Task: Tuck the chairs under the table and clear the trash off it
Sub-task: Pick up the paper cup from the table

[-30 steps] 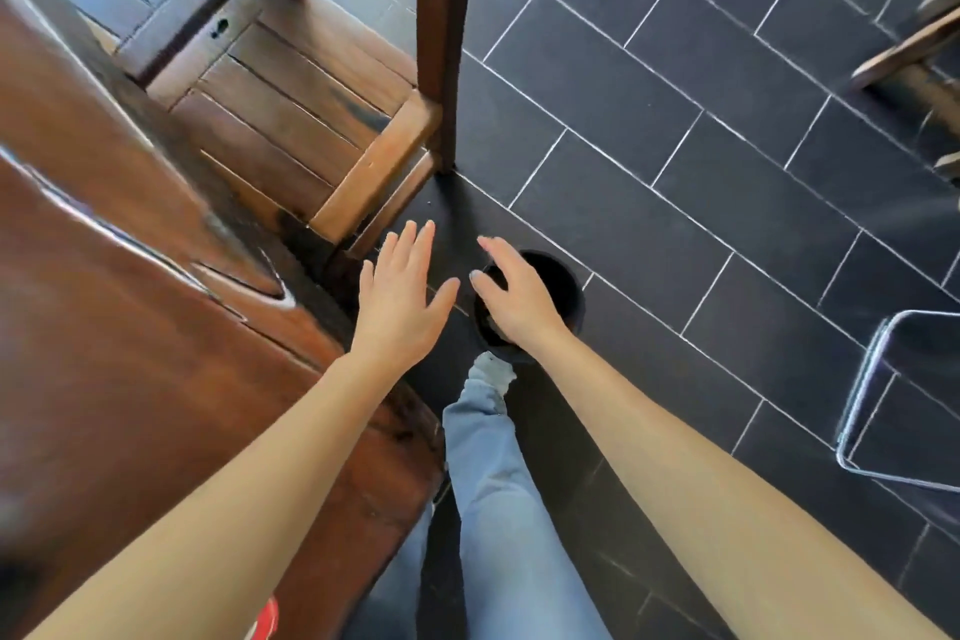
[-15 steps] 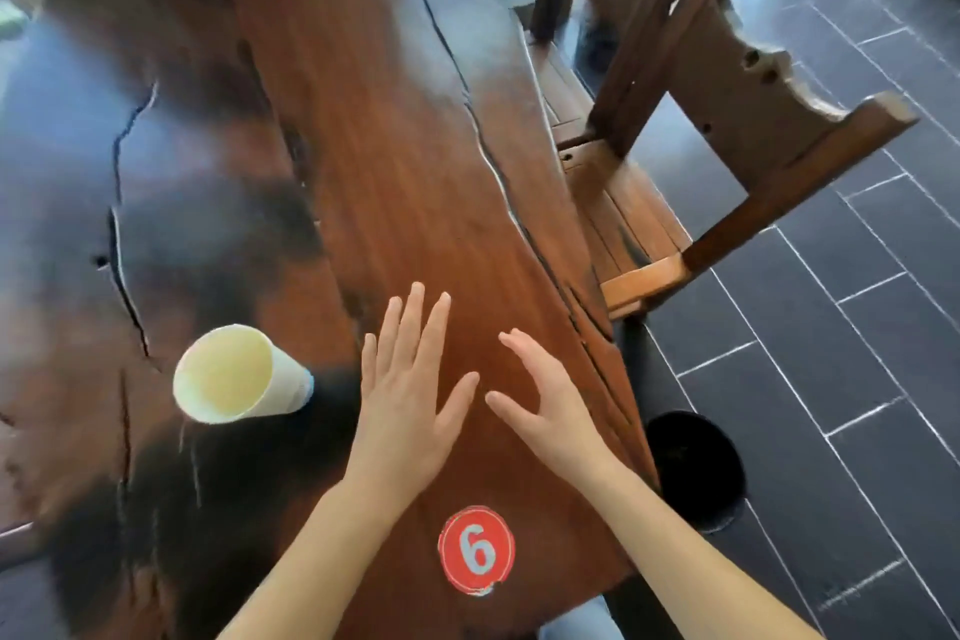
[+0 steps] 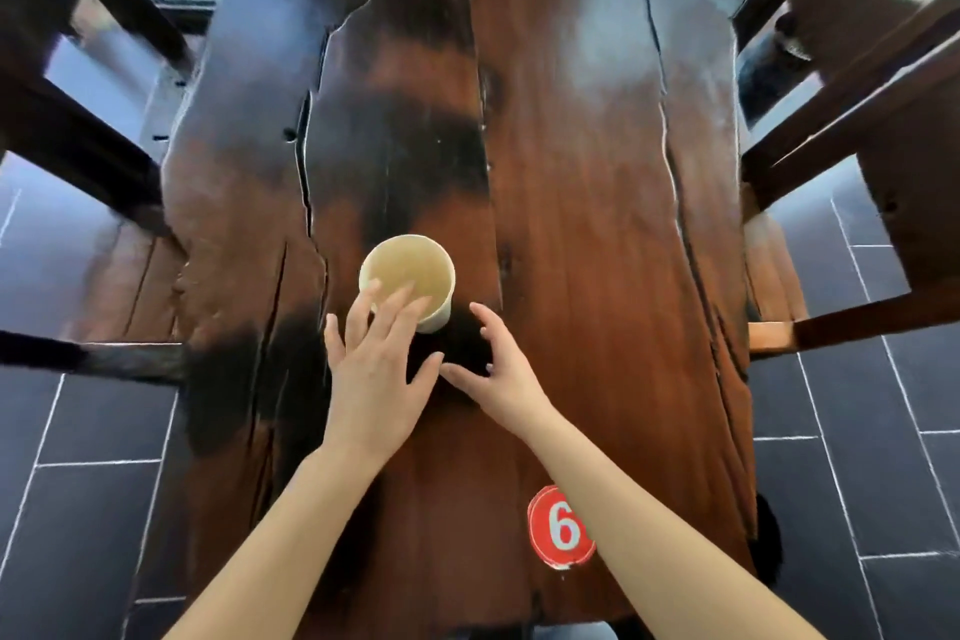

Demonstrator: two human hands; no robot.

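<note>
Head view: looking straight down a long, dark live-edge wooden table [image 3: 571, 172] that runs from the bottom of the frame to the top.
Paper cup: a cream paper cup [image 3: 410, 278] stands upright just left of the frame's centre, mouth open toward the camera — it appears empty.
Left hand: the left hand [image 3: 371, 379] sits just below the cup in the frame, fingers [image 3: 387, 314] spread and loose, tips overlapping the cup's near rim; whether they touch it or hover above, I cannot tell.
Right hand: the right hand [image 3: 496, 374] is lower right of the cup, palm turned inward, fingers half curled and holding nothing, a dark gap of table between it and the cup wall.
Key relation: the cup lies ahead of both hands, toward the top of the frame — the left is nearer, already at the rim; the cup's long axis is vertical, so a wrap around the side wall looks the likely grasp.
Chairs: a wooden chair [image 3: 88, 161] at the left edge and another chair [image 3: 857, 109] at the right edge both sit close against the table sides.
Marker: a round red sticker [image 3: 558, 528] with a white 6, lower right of centre, is partly covered by the right forearm.
Floor: dark tiles [image 3: 857, 483] with pale grout fill the lower corners.
</note>
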